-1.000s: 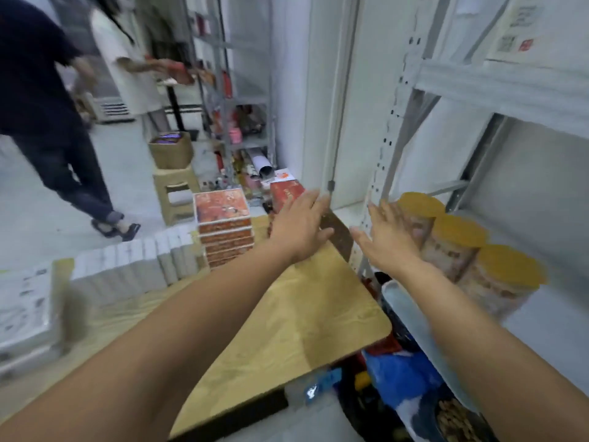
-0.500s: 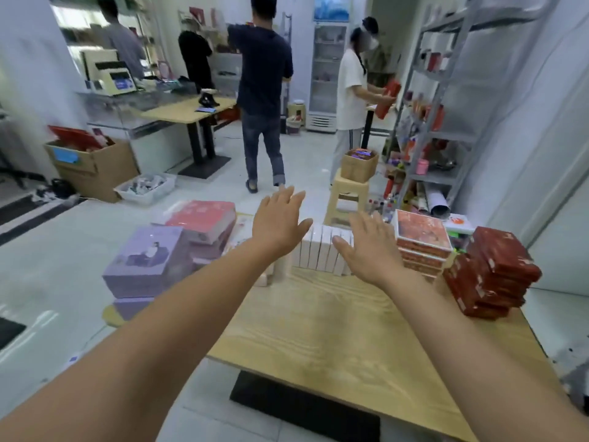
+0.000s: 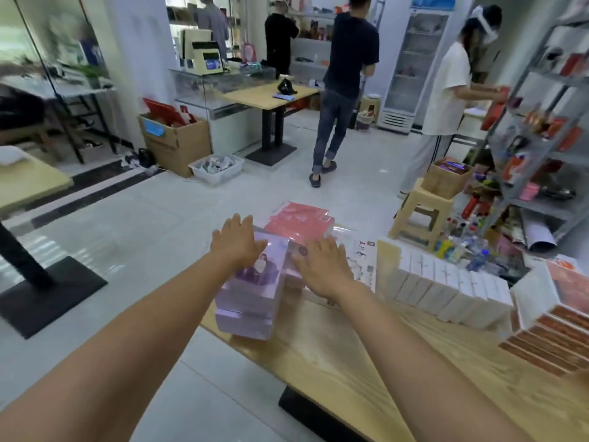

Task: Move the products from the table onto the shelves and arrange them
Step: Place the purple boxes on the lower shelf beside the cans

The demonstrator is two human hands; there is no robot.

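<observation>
A stack of purple boxes (image 3: 251, 295) stands at the left end of the wooden table (image 3: 366, 362). My left hand (image 3: 237, 242) is spread flat at the stack's left top edge, fingers straight. My right hand (image 3: 322, 266) is flat just right of the stack, over pale boxes. Behind them lies a pink box stack (image 3: 301, 223). A row of white boxes (image 3: 446, 288) runs along the table's far side. A pile of orange-red boxes (image 3: 554, 327) sits at the right end. Neither hand grips anything.
A metal shelf rack (image 3: 541, 129) with red products stands at the right, a beige stool (image 3: 420, 215) with a cardboard box beside it. Two people (image 3: 344, 74) stand in the aisle beyond the table. A black table base (image 3: 41, 295) is at the left.
The view has swung left from the shelf with jars to the table's left end. Both hands have moved with it and now reach the purple box stack.
</observation>
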